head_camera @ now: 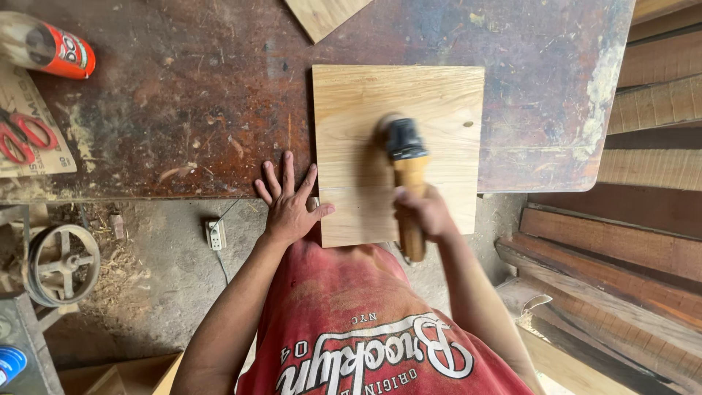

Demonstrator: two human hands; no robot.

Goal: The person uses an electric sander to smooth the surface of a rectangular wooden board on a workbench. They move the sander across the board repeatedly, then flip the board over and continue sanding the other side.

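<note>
Sander [404, 150], seemingly spinning, in right hand [425, 212]; left hand [289, 201] splayed beside board [365, 102].

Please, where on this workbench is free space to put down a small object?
The widest free patch lies between the red can and the wooden board, above the left hand. A second patch lies right of the board. The left edge, with the scissors, is crowded.

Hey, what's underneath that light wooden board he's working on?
The wooden board lies on a worn dark workbench, its near end overhanging the edge. The bench surface directly beneath is covered; the power tool hides part of the board's top.
</note>
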